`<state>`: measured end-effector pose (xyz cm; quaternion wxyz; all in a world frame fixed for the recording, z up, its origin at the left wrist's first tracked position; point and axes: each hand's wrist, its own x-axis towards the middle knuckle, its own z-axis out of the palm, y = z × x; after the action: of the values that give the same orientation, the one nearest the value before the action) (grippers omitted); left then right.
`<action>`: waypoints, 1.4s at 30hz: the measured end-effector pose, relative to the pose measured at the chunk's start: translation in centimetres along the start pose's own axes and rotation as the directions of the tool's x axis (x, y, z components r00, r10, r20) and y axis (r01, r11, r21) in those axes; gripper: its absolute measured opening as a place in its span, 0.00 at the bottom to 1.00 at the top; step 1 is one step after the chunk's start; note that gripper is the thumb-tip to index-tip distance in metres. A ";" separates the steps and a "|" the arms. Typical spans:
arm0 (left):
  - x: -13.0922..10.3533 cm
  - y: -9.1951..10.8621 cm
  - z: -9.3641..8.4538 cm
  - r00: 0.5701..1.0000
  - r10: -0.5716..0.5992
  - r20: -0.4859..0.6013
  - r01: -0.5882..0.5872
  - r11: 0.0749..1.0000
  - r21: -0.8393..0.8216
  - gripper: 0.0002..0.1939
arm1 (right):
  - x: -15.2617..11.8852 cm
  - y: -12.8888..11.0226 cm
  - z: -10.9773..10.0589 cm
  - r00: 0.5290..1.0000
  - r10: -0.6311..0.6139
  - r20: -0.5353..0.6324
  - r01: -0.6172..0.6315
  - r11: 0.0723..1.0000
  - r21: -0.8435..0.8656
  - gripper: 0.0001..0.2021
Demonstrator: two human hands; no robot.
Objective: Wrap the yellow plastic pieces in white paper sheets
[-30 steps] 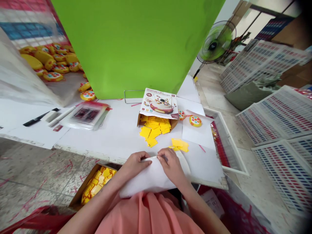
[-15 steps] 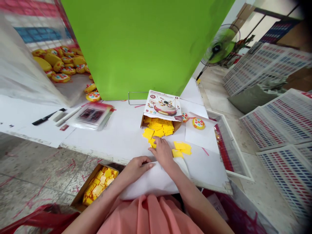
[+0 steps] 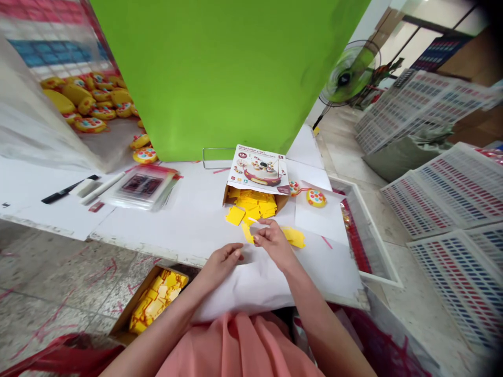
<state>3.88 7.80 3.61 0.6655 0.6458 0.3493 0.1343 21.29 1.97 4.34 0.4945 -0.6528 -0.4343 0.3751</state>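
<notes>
My right hand (image 3: 271,242) is closed in a pinch on a small yellow piece (image 3: 248,232), over the white table near its front edge. A thin pale edge shows by its fingertips. To its left, my left hand (image 3: 225,262) has its fingertips pressed together at the table's edge; whatever they hold, if anything, is hidden. Yellow pieces (image 3: 255,203) spill from an open box with a printed white lid (image 3: 259,168). More yellow pieces (image 3: 295,237) lie just beyond my right hand.
A green panel (image 3: 228,78) stands behind the table. Left are a plastic pouch (image 3: 139,184), a white marker (image 3: 102,188) and a black cutter (image 3: 65,191). Round dotted toys (image 3: 316,198) lie right. A box of yellow pieces (image 3: 157,298) is on the floor.
My right hand has pulled back from the spilled pieces, shifting right, and has taken hold of a piece. My left hand's fingers have drawn together. The view has shifted slightly.
</notes>
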 end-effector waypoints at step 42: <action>-0.3 1.0 1.4 0.993 -0.065 0.095 0.104 0.862 -0.497 0.16 | -1.2 -3.2 -0.3 0.992 0.036 0.123 0.019 0.907 -0.420 0.04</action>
<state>4.81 6.64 4.56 0.8281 0.4399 0.3051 0.1665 20.57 1.16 7.64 0.3121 -0.7205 -0.5326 0.3159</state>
